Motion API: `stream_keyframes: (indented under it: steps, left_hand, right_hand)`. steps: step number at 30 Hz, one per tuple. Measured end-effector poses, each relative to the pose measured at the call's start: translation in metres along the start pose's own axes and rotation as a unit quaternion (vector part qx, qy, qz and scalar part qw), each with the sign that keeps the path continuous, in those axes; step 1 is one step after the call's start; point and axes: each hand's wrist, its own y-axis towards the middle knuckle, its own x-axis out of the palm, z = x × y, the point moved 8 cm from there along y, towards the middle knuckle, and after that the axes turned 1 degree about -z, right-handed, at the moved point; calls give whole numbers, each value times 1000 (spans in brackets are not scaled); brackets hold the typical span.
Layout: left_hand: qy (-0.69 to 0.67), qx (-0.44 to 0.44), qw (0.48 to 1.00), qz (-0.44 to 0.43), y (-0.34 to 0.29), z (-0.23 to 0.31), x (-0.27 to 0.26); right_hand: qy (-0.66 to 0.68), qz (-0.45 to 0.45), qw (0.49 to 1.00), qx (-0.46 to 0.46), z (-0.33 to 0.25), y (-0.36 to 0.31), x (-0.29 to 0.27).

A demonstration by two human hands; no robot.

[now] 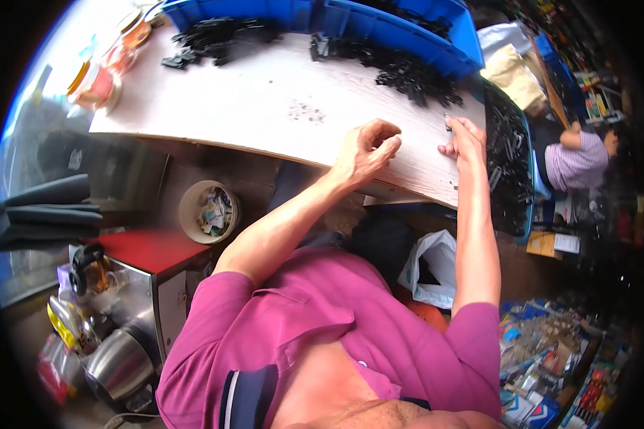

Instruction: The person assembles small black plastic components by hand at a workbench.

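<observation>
My left hand point(368, 154) is over the near side of the white table point(193, 107). Its fingers are curled with thumb and forefinger close together; anything between them is too small to make out. At the table's right end, my right hand point(466, 145) pinches a small dark piece point(448, 123) that sticks up past the fingertips. Several tiny metal bits point(306, 111) lie scattered left of my left hand. Beyond both hands, a heap of black plastic parts point(415, 80) spreads in front of a blue bin point(408, 32). Another black heap point(225, 37) lies farther left.
Jars with orange lids point(94, 87) stand at the table's left end. A large blue-rimmed tub of black parts point(508, 157) adjoins the right edge. Below are a white bucket point(209, 212) and a white bag point(433, 268). Another person point(576, 159) is at far right.
</observation>
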Motion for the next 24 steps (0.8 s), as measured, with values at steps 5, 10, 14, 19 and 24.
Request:
stream_keyframes:
  steps: [5, 10, 14, 19, 24]
  left_hand:
    - [-175, -96, 980, 5, 20, -28, 7]
    - [-254, -65, 965, 16, 30, -40, 7]
    - [-280, -127, 951, 23, 18, -33, -12]
    - [-200, -130, 971, -5, 8, -19, -27]
    - [227, -5, 963, 147, 9, 5, -124]
  right_hand:
    - [178, -126, 975, -32, 3, -67, 76]
    - [197, -123, 970, -64, 13, -85, 100]
    - [203, -162, 964, -57, 11, -94, 110]
    - [172, -179, 968, -40, 11, -95, 121]
    - [186, -226, 955, -43, 9, -103, 137]
